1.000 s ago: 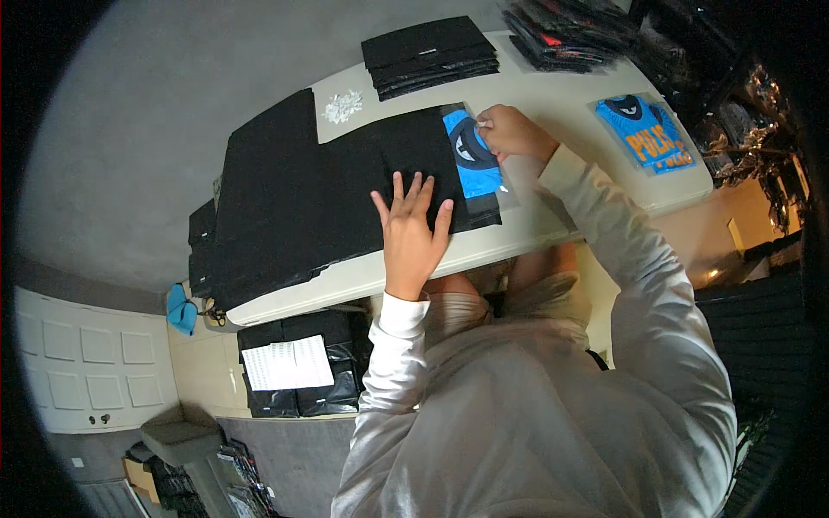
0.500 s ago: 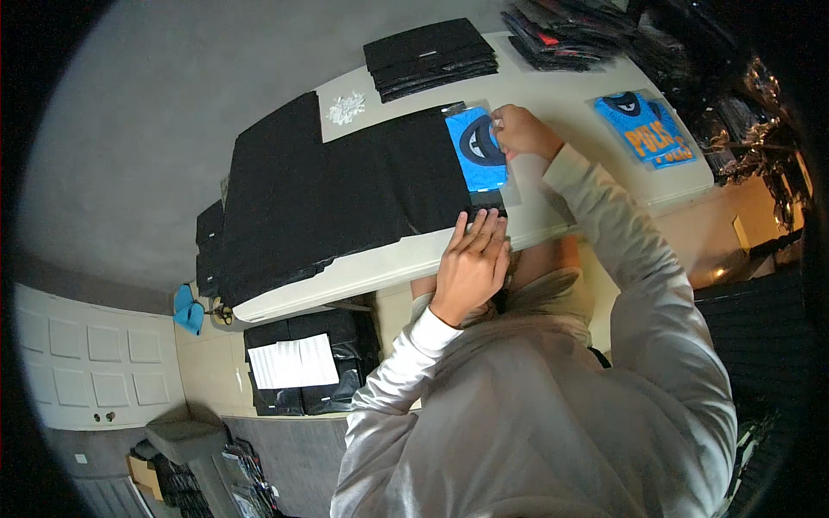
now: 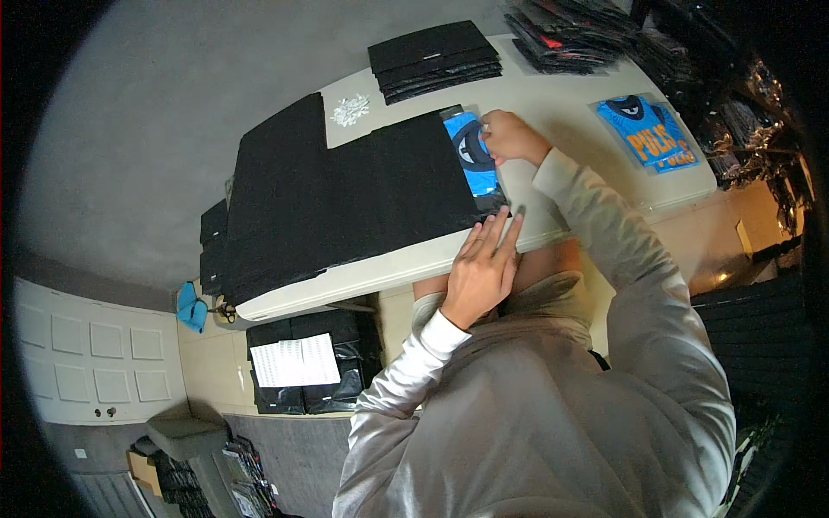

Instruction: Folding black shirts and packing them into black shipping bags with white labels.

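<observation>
A folded blue shirt with a dark collar (image 3: 473, 147) lies at the right end of a wide black sheet of bag-like material (image 3: 363, 186) on the white table. Its left part is covered by the black layer, while black strips show beyond its far and near ends. The fingers of my right hand (image 3: 513, 138) are closed on the shirt's right edge. My left hand (image 3: 481, 269) reaches in at the table's near edge, fingers stretched out and fingertips touching the black material's near right corner.
Two packed blue shirts with orange lettering (image 3: 648, 134) lie at the right. At the back are a black stack (image 3: 436, 65), a pile of dark packages (image 3: 570, 34) and small white pieces (image 3: 351, 110). Black bundles with a paper sheet (image 3: 296, 361) sit below the table's left side.
My right hand has moved slightly left, and less of the blue shirt shows beyond the black layer. My left hand has shifted a little to the right along the near edge.
</observation>
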A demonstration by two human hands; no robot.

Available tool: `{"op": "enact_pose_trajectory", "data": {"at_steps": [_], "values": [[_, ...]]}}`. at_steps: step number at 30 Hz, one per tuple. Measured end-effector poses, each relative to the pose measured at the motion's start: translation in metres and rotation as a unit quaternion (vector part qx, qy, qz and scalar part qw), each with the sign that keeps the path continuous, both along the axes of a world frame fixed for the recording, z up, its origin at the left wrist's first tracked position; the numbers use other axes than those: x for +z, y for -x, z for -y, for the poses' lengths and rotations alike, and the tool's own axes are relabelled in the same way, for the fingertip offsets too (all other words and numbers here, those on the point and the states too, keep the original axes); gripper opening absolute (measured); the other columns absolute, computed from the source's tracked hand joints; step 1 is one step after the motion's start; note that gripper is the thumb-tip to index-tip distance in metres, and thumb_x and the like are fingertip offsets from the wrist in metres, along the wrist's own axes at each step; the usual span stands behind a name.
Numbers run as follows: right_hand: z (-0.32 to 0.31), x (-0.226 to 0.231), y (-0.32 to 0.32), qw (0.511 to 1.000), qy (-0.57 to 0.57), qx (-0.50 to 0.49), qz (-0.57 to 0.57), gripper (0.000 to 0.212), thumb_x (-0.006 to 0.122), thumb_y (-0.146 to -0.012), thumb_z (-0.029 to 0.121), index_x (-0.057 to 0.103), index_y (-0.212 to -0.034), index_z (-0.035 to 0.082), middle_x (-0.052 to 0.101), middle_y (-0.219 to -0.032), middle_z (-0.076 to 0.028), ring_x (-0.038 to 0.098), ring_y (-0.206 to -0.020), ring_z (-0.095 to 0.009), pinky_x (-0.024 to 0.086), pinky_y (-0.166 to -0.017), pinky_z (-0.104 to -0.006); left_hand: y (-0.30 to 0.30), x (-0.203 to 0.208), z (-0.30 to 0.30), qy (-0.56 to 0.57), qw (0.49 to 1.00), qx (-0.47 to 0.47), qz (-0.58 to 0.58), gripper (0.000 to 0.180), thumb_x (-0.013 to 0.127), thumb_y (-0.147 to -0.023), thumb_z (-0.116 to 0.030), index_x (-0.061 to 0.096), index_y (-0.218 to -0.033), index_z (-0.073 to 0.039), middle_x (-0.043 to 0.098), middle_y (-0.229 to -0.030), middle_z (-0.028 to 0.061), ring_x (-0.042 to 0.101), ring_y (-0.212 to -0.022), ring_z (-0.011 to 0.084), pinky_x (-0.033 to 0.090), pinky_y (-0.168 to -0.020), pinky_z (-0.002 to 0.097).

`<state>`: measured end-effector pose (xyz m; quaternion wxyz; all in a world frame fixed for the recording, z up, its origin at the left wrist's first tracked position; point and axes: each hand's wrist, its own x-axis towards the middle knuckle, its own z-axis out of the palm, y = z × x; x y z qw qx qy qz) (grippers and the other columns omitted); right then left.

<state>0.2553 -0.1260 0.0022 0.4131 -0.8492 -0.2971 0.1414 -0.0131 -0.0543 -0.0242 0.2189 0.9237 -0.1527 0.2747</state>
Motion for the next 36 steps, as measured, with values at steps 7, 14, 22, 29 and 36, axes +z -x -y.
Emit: {"op": "enact_pose_trajectory", "data": {"at_steps": [7,14,22,29,36], "values": [[-0.019,0.005,0.008,0.999,0.038,0.008,0.038,0.022,0.059,-0.091,0.006,0.066,-0.098,-0.014,0.072,-0.080,-0.027,0.075,-0.063,-0.031,0.063,-0.056,-0.0391,0.000,0.003,-0.005,0.048,0.999,-0.015,-0.014,0.060,0.059,-0.093,-0.012,0.049,-0.151,-0.007,0.054,-0.148,0.0222,0.063,-0.121,0.0408,0.048,-0.110,0.0485],[-0.024,0.008,0.003,0.998,0.042,0.039,-0.029,0.031,0.058,-0.096,0.008,0.064,-0.118,-0.013,0.072,-0.084,-0.024,0.074,-0.062,-0.029,0.063,-0.056,-0.0386,0.000,0.000,-0.006,0.034,0.999,-0.041,-0.012,0.065,0.061,-0.090,-0.009,0.046,-0.153,-0.005,0.052,-0.148,0.0251,0.059,-0.127,0.0413,0.043,-0.114,0.0514],[-0.049,0.003,0.018,0.997,0.043,0.034,-0.049,0.045,0.058,-0.099,0.011,0.055,-0.140,-0.008,0.073,-0.083,-0.021,0.074,-0.065,-0.026,0.063,-0.061,-0.0359,0.002,-0.003,-0.010,0.010,0.998,-0.047,-0.030,0.076,0.059,-0.085,-0.005,0.038,-0.158,-0.005,0.048,-0.152,0.0242,0.054,-0.134,0.0413,0.036,-0.118,0.0541],[-0.064,0.010,0.032,0.997,0.023,0.036,-0.058,0.048,0.058,-0.100,0.014,0.053,-0.143,-0.006,0.073,-0.089,-0.023,0.075,-0.071,-0.030,0.062,-0.068,-0.0386,0.002,-0.002,-0.010,0.001,0.998,-0.054,-0.028,0.076,0.058,-0.084,-0.004,0.037,-0.157,-0.003,0.047,-0.153,0.0246,0.054,-0.135,0.0419,0.036,-0.118,0.0536],[-0.007,0.024,0.075,0.945,-0.064,-0.022,0.321,0.030,0.067,-0.095,0.026,0.075,-0.092,-0.004,0.070,-0.079,-0.023,0.066,-0.068,-0.044,0.053,-0.072,-0.0493,0.000,0.024,-0.040,0.026,0.995,-0.089,0.034,0.038,0.061,-0.084,-0.007,0.072,-0.120,-0.001,0.074,-0.120,0.0159,0.071,-0.114,0.0298,0.046,-0.112,0.0506]]}}
